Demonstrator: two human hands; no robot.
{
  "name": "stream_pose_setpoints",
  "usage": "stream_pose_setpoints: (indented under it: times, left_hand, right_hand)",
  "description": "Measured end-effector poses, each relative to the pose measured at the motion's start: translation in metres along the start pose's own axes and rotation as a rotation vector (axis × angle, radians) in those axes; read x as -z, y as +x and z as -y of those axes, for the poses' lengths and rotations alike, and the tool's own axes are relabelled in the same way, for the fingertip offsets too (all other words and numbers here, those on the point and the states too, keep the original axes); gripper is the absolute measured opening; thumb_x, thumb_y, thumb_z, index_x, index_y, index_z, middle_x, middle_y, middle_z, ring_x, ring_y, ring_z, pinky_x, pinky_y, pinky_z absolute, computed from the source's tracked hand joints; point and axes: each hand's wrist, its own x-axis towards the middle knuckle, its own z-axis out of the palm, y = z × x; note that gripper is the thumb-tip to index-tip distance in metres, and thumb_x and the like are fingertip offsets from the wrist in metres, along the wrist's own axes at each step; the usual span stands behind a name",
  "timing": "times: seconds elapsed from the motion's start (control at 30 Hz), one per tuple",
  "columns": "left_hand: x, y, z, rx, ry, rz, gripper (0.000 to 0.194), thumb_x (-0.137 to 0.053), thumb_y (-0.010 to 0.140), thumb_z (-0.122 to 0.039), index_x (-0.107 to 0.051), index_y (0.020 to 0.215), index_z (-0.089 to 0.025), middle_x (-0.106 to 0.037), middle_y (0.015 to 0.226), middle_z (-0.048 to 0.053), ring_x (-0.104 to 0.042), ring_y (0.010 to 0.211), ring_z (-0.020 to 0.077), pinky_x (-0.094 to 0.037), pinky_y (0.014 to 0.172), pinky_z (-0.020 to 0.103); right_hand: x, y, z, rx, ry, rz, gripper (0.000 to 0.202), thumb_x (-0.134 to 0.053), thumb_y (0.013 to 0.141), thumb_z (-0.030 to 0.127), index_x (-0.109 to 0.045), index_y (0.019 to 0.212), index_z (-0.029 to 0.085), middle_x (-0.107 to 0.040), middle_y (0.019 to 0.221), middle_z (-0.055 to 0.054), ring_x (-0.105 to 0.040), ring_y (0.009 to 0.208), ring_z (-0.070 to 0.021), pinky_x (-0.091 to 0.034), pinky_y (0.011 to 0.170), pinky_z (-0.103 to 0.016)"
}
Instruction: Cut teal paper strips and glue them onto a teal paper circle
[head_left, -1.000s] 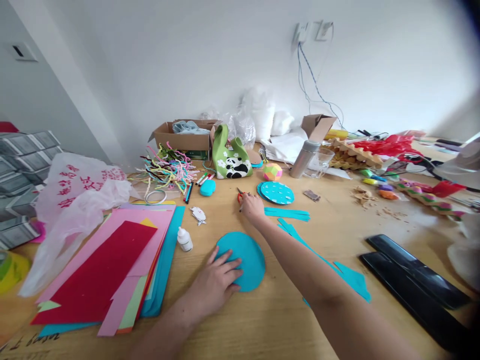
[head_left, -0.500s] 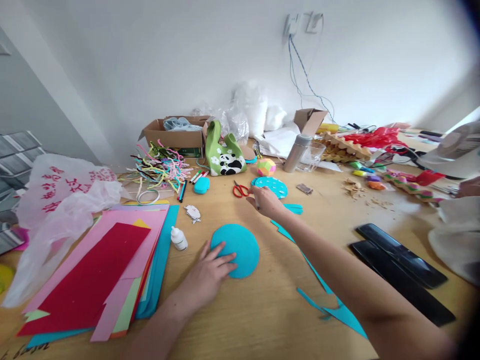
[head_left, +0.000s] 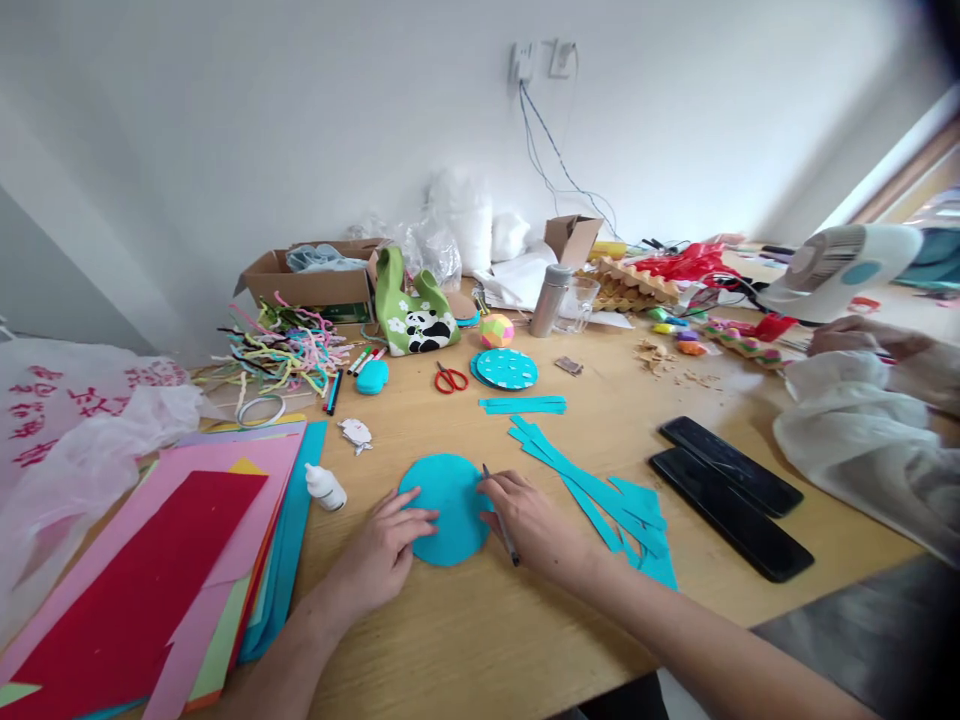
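Note:
A plain blue paper disc (head_left: 450, 530) lies flat on the wooden table. Across its left part rest the spread fingers of my left hand (head_left: 390, 540). My right hand (head_left: 525, 520) is at the disc's right edge, its fingers closed around a dark pen (head_left: 510, 545). Blue paper strips (head_left: 523, 405) and longer offcuts (head_left: 600, 490) lie beyond and to the right of my right hand. Farther back are blue discs with small white marks (head_left: 508, 369) and red-handled scissors (head_left: 451, 378). A white glue bottle (head_left: 325, 488) stands left of my left hand.
Coloured paper sheets (head_left: 142, 580) are stacked at the left. Two black phone-like slabs (head_left: 731, 500) lie at the right, near another person's sleeve (head_left: 847, 430) and hands. A metal bottle (head_left: 551, 300), a green panda bag (head_left: 416, 315) and pipe cleaners (head_left: 285, 345) are at the back.
My right hand has come back from the marked discs to the plain disc and now holds a pen. My left hand stays on the disc. The view has turned to the right.

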Motion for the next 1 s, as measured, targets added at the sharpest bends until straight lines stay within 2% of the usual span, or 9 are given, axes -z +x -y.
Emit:
stream_pose_setpoints:
  times: [0.07,0.17,0.27,0.4,0.5,0.6,0.73,0.83,1.0]
  left_hand:
    - [-0.001,0.0,0.001,-0.014,0.008,-0.017,0.045,-0.044,0.078,0.001,-0.067,0.107,-0.024,-0.066,0.122,0.003,-0.045,0.131,0.0238,-0.038,0.109,0.052]
    - [-0.004,0.0,0.003,-0.032,0.018,-0.039,0.042,-0.044,0.081,0.0,-0.068,0.105,-0.024,-0.066,0.121,0.003,-0.048,0.129,0.0243,-0.04,0.106,0.052]
    - [-0.005,0.0,0.006,-0.041,0.01,-0.075,0.042,-0.043,0.08,0.0,-0.068,0.105,-0.025,-0.067,0.119,0.003,-0.049,0.127,0.0238,-0.042,0.105,0.052]
    - [-0.007,0.0,0.007,-0.041,0.004,-0.099,0.042,-0.042,0.079,0.001,-0.068,0.101,-0.024,-0.069,0.117,0.003,-0.051,0.126,0.0238,-0.042,0.105,0.052]
    - [-0.007,0.0,0.007,-0.043,0.024,-0.092,0.042,-0.041,0.08,0.0,-0.069,0.101,-0.023,-0.069,0.116,0.004,-0.051,0.125,0.0243,-0.042,0.104,0.052]
    - [-0.006,0.0,0.005,-0.031,0.031,-0.079,0.043,-0.041,0.079,0.0,-0.068,0.102,-0.023,-0.069,0.117,0.003,-0.05,0.126,0.0244,-0.042,0.105,0.052]
    - [-0.005,0.001,0.003,-0.029,0.019,-0.085,0.043,-0.041,0.079,0.0,-0.069,0.102,-0.024,-0.069,0.117,0.003,-0.05,0.127,0.025,-0.041,0.105,0.053]
    - [-0.006,0.001,0.003,-0.029,0.017,-0.104,0.041,-0.042,0.08,-0.001,-0.069,0.101,-0.024,-0.07,0.115,0.003,-0.051,0.125,0.0255,-0.043,0.104,0.053]
    - [-0.009,0.001,0.005,-0.021,0.002,-0.139,0.038,-0.042,0.082,-0.003,-0.069,0.1,-0.025,-0.07,0.114,0.002,-0.052,0.124,0.0245,-0.044,0.103,0.052]
  right_hand:
    - [-0.003,-0.014,0.001,0.007,-0.092,0.014,0.019,-0.055,0.083,0.013,-0.059,0.102,0.014,-0.063,0.106,-0.016,-0.055,0.106,-0.028,-0.044,0.09,-0.041]
    - [-0.007,-0.029,0.002,-0.002,-0.185,0.051,0.045,-0.063,0.071,0.014,-0.055,0.116,0.011,-0.056,0.123,-0.021,-0.047,0.118,-0.0331,-0.039,0.098,-0.046]
    - [-0.01,-0.033,0.002,-0.067,-0.209,0.049,0.065,-0.064,0.068,0.015,-0.047,0.13,0.006,-0.048,0.134,-0.024,-0.042,0.125,-0.0352,-0.035,0.104,-0.048]
    - [-0.01,-0.03,0.003,-0.103,-0.172,0.034,0.072,-0.061,0.068,0.011,-0.041,0.137,0.007,-0.044,0.14,-0.023,-0.039,0.13,-0.0347,-0.033,0.106,-0.049]
    - [-0.003,-0.03,-0.007,-0.091,-0.085,-0.015,0.065,-0.054,0.074,0.007,-0.042,0.138,0.011,-0.048,0.137,-0.02,-0.042,0.129,-0.0308,-0.036,0.105,-0.046]
    - [0.021,-0.032,-0.037,-0.184,0.046,-0.121,0.044,-0.044,0.086,0.009,-0.053,0.128,0.016,-0.056,0.131,-0.014,-0.051,0.122,-0.025,-0.041,0.102,-0.041]
    - [0.064,-0.026,-0.094,-0.433,0.138,-0.32,0.027,-0.05,0.089,0.021,-0.063,0.114,0.021,-0.066,0.116,-0.01,-0.063,0.105,-0.023,-0.048,0.09,-0.037]
    - [0.078,-0.008,-0.131,-0.508,0.109,-0.204,0.026,-0.049,0.091,0.023,-0.065,0.111,0.018,-0.07,0.108,-0.009,-0.065,0.097,-0.021,-0.049,0.083,-0.031]
    - [0.067,0.037,-0.17,-0.469,0.06,-0.074,0.023,-0.057,0.086,0.02,-0.067,0.105,0.014,-0.071,0.106,-0.01,-0.065,0.095,-0.0195,-0.047,0.079,-0.025]
